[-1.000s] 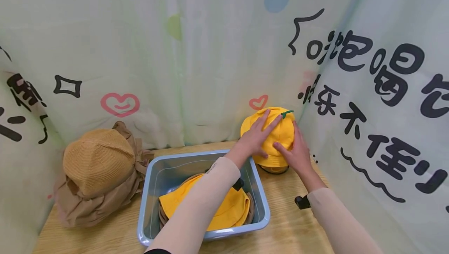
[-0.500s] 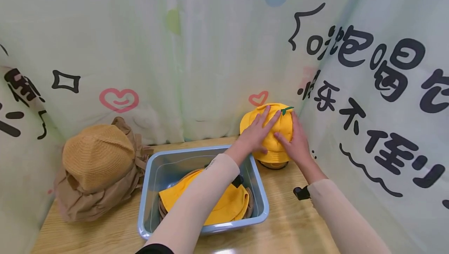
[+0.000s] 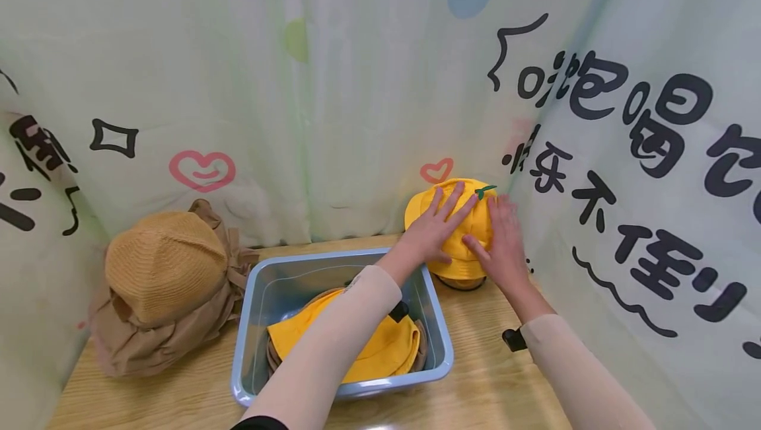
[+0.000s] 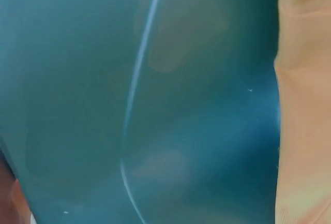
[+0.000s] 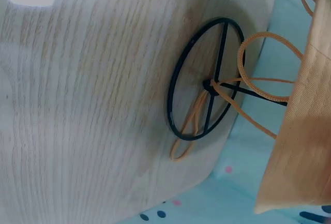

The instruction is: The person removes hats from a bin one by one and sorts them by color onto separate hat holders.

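A yellow bucket hat (image 3: 477,224) with a green sprout (image 3: 485,190) on its crown sits on a black wire hat stand at the back right. My left hand (image 3: 427,233) lies across the hat's left front with fingers spread. Along its right side rests my right hand (image 3: 504,245), fingers straight and thumb toward the front. In the right wrist view the stand's round base (image 5: 173,94) is on the table, and orange cord (image 5: 258,35) hangs below the hat's brim (image 5: 297,146). The left wrist view shows the basin wall (image 4: 77,89), not the hand.
A blue plastic basin (image 3: 442,344) stands in the middle under my left forearm, holding another yellow hat (image 3: 389,351) over brown cloth. At the left a tan straw hat (image 3: 169,265) sits atop brown fabric hats (image 3: 139,351). Printed curtains (image 3: 357,100) enclose the wooden table (image 3: 493,377).
My right hand's fingers have straightened and slid slightly along the hat's right side. The left hand stays spread on the hat, which has hardly moved.
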